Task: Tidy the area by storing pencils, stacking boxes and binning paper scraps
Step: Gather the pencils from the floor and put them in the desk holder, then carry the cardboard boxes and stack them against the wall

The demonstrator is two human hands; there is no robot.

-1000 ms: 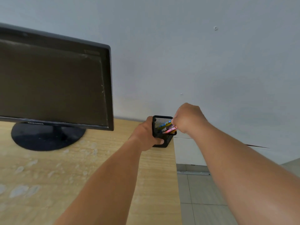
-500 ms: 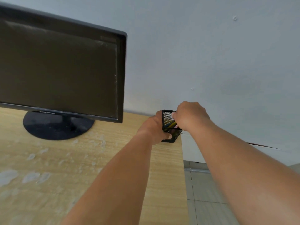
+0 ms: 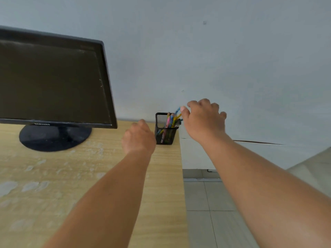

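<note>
My right hand (image 3: 204,120) hangs just right of the pencil cup (image 3: 165,129), fingers loosely spread, thumb tip close to the uppermost pencil ends; I can't tell whether it touches them. It grips nothing that I can see. My left hand (image 3: 138,138) sits just left of the pencil cup, fingers curled loosely with the knuckles toward me, empty as far as I can see; whether it touches the mesh I can't tell.

Pencils (image 3: 171,120): a bright bunch inside the pencil cup, long axes near upright but leaning right, tips fanned toward my right hand and past the rim on that side. That lean matters: the right hand is the nearer one to the tips, so any nudge to square them up would go leftward from there.

The pencil cup stands upright at the back right corner of the desk (image 3: 89,176), close to the edge, wall behind it. Monitor (image 3: 52,81) well to the left of the pencil cup. No boxes or paper scraps in view; those steps I judge remain
</note>
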